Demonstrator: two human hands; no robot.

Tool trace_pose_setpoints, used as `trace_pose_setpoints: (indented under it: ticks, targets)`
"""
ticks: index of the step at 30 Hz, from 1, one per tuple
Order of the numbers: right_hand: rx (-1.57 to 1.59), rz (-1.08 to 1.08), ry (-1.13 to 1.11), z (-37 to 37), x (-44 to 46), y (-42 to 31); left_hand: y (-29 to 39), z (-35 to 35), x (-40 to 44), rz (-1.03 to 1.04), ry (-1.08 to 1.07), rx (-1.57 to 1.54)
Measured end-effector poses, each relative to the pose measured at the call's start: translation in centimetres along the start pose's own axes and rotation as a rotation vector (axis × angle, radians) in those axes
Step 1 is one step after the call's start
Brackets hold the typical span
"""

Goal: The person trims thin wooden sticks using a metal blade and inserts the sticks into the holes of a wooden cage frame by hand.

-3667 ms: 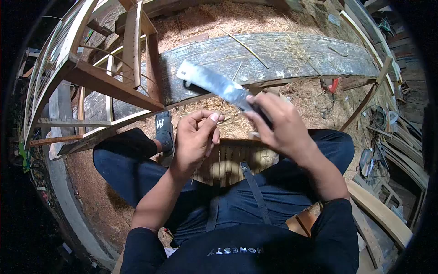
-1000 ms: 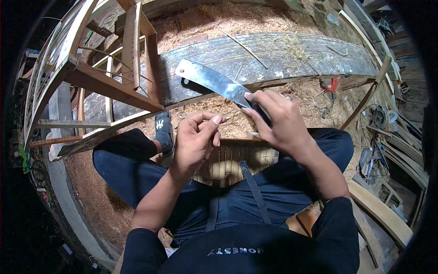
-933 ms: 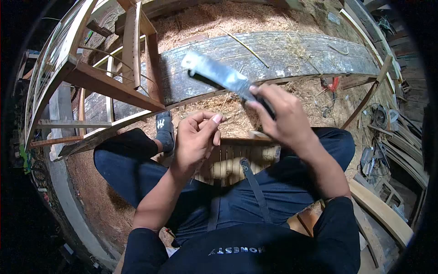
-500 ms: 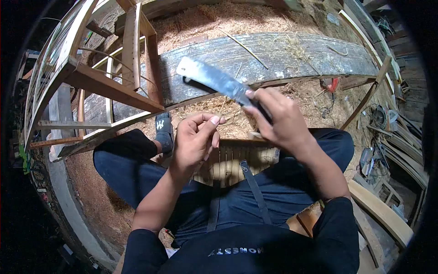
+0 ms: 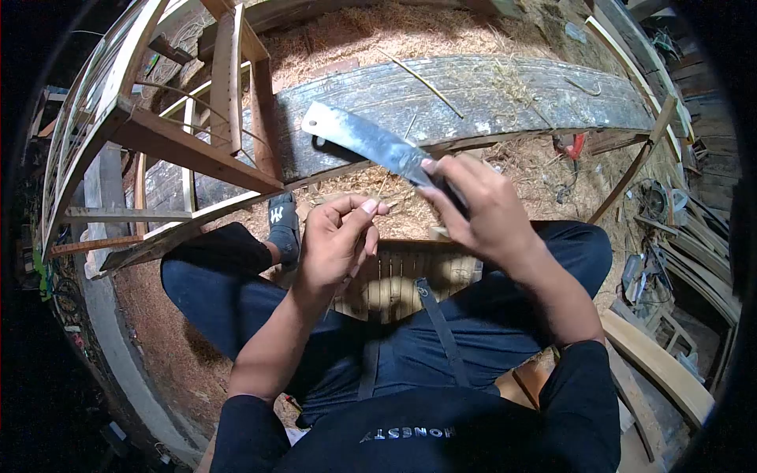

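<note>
Two hands show in the head view, both on the near side of a long worn plank (image 5: 473,85), well apart from each other. The right hand (image 5: 493,209) is wrapped tight round the dark handle of a big knife (image 5: 364,139). Its shiny blade, with a hole near the tip, reaches over the plank and hides part of it. The left hand (image 5: 335,236) has its thumb and finger pinched together. A thin strip (image 5: 382,186) shows right by the tips; I cannot tell if it is held.

At the plank's left end, a wooden frame (image 5: 193,150) blocks some of it, and a bent rod (image 5: 197,105) shows between the bars. On the plank lie a thin stick (image 5: 422,83), a hooked strip (image 5: 585,88) and some loose shavings (image 5: 511,77). A red tool (image 5: 578,146) is by the near edge, toward the right end. Wood bits (image 5: 339,38) cover the ground past the far edge.
</note>
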State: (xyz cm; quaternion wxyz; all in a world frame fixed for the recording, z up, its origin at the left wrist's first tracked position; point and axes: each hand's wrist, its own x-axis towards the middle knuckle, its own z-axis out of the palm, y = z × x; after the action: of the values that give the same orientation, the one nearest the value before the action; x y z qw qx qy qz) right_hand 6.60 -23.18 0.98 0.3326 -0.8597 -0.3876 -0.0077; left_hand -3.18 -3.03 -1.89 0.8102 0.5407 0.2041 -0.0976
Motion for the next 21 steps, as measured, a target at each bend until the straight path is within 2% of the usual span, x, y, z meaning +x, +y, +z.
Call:
trace_pose_setpoints:
  ticks: [3, 5, 6, 11, 14, 17, 19, 21]
  targets:
    - [-0.088, 0.012, 0.095, -0.3, 0.6, 1.7, 0.1, -0.1, -0.3, -0.008, 0.000, 0.003]
    - [-0.045, 0.019, -0.021, -0.5, 0.3, 1.0, 0.3, 0.1, -0.3, -0.001, -0.008, -0.001]
    - [-0.015, -0.028, 0.017, -0.1, 0.0, 0.3, 0.4, 0.1, -0.2, -0.016, -0.011, -0.001]
    - [-0.103, 0.037, 0.046, -0.3, 0.4, 1.2, 0.3, -0.1, -0.2, -0.024, -0.009, 0.017]
    - [-0.013, -0.023, -0.063, -0.4, -0.1, -0.6, 0.1, 0.0, 0.0, -0.009, -0.003, -0.013]
    - [0.025, 0.007, -0.010, 0.0, 0.0, 0.1, 0.3, -0.4, 0.0, -0.045, 0.002, 0.035]
    - [-0.075, 0.013, 0.085, -0.2, 0.7, 1.4, 0.4, -0.3, 0.0, -0.030, -0.019, 0.042]
    - [-0.024, 0.047, -0.036, -0.8, 0.4, 0.3, 0.0, -0.3, 0.1, -0.030, -0.026, 0.014]
